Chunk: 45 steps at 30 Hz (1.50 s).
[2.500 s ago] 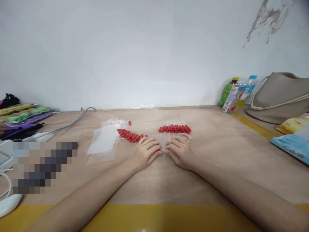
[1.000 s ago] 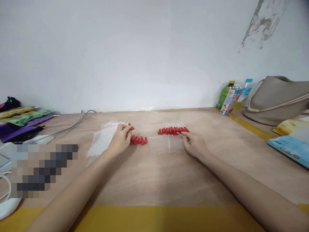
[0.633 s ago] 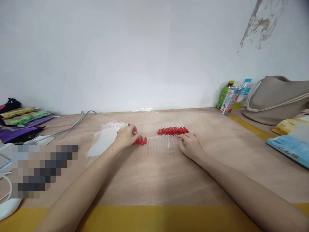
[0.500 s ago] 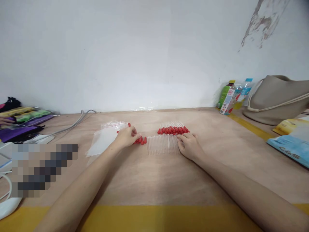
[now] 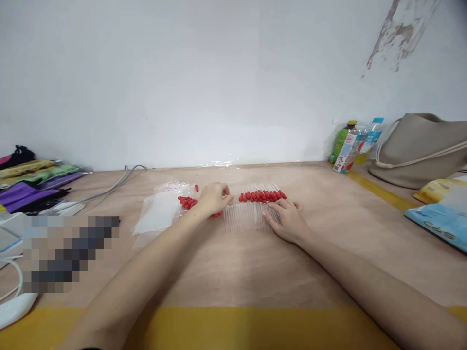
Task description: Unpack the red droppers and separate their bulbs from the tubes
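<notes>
My left hand [image 5: 215, 198] is closed in a pinch above the table, left of a row of clear tubes with red bulb ends [image 5: 260, 195]. What its fingertips hold, if anything, is too small to make out. Loose red rubber bulbs [image 5: 187, 202] lie to its left, others partly hidden under the wrist. A row of bare clear tubes [image 5: 242, 217] lies side by side in front of the red-ended ones. My right hand [image 5: 286, 218] is at that row's right end, its thumb and fingers closed around a tube there.
Clear plastic bags [image 5: 156, 211] lie left of the bulbs. A power strip [image 5: 12, 231] with cables and a purple fabric pouch [image 5: 27, 194] are at far left. Bottles [image 5: 345, 146], a grey bag [image 5: 419, 150] and a blue tissue pack [image 5: 438, 223] stand or lie right.
My left hand has moved right, from the loose bulbs toward the red-ended row, uncovering more of the bulb pile. My right hand stays at nearly the same place by the bare tubes.
</notes>
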### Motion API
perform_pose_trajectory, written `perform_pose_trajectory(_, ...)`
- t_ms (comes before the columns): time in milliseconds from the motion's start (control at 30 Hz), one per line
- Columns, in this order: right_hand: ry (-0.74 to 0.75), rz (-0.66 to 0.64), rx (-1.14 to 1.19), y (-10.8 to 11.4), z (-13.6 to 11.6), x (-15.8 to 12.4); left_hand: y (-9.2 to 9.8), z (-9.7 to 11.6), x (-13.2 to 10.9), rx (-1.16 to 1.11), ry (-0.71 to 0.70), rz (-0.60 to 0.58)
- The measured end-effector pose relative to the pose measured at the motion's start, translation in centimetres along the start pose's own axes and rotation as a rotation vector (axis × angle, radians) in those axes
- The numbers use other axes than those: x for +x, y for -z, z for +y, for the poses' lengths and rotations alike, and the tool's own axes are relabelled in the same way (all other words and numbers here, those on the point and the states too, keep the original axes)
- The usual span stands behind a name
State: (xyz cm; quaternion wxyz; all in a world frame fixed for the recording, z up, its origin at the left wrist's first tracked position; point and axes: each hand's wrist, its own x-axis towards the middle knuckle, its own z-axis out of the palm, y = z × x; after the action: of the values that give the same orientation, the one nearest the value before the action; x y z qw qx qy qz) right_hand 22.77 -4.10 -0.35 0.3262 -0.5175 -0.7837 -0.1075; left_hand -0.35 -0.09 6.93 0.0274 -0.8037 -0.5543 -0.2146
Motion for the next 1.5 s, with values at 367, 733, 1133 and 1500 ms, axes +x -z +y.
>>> perform_pose_trajectory(367,-0.314,0.014,0.104,-0.1,2.5,0.4,-6.0,5.0,4.2,-0.059,-0.056,-0.041)
perform_pose_trajectory(733,-0.332,0.082,0.298,-1.2,3.8,0.5,-6.4,6.3,4.3,-0.064,0.097,0.064)
perform_pose_trajectory(1133,0.125,0.227,0.265,0.5,0.4,0.1,-2.0,0.2,-7.5,0.066,-0.440,0.283)
perform_pose_trajectory(1500,0.446,0.089,0.157,0.4,-2.5,-0.4,-2.8,-0.3,-8.5,0.024,-0.534,0.345)
